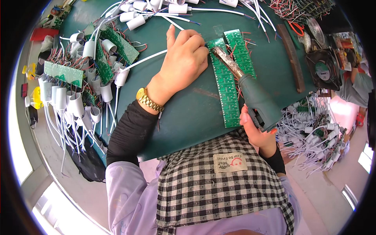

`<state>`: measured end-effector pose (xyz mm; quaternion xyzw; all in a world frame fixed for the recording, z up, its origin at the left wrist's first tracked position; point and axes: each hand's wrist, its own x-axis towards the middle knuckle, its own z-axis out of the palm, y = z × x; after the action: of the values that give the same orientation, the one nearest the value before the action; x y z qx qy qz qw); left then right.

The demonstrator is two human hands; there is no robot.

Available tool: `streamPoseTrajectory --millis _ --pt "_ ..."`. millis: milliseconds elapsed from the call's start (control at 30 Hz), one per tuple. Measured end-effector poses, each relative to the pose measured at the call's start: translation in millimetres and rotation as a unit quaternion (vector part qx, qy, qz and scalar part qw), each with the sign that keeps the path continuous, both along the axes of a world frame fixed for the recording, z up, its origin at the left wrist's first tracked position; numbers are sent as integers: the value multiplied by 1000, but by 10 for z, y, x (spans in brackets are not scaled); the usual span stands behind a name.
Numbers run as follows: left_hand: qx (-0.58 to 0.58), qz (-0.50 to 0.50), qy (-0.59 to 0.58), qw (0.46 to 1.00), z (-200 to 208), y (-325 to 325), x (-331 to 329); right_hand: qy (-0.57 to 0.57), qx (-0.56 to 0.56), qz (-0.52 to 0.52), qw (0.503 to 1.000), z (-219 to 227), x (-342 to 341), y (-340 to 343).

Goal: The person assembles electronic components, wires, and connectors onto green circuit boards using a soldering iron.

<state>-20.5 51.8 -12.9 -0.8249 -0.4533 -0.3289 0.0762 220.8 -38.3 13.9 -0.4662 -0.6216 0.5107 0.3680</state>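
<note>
My left hand (185, 58) is closed, fingertips hidden, at the far end of a long green circuit board strip (228, 98). A white cable (147, 60) runs into its grip from a white plastic socket (122, 77) on the left. In my right hand (253, 129) is a soldering iron (259, 96) with a dark green, gun-shaped body. Its stained metal shaft reaches across the boards, the tip close to my left fingers. A second circuit board strip (239, 47) lies alongside on the right, partly under the iron, with red wires at its edges.
Wired white sockets and green boards (62, 74) pile up at the left. More sockets (137, 22) lie along the far edge. To the right are a brown bar (291, 58), a small black fan (322, 70) and a heap of wired sockets (313, 137). Another person's arm (354, 84) shows far right.
</note>
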Motion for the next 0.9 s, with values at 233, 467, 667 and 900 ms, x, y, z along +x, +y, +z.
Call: streamPoseTrajectory --millis 233,467,667,900 --pt "12 25 26 999 -1 -33 2 -62 70 20 995 -18 34 -8" --pt "15 25 19 999 -37 -21 8 -60 51 -4 997 -17 31 -44" --pt "8 50 51 997 -18 -38 36 -102 66 15 992 -45 59 -45" --pt "28 54 36 997 -50 -18 42 -41 40 27 998 -93 84 -97"
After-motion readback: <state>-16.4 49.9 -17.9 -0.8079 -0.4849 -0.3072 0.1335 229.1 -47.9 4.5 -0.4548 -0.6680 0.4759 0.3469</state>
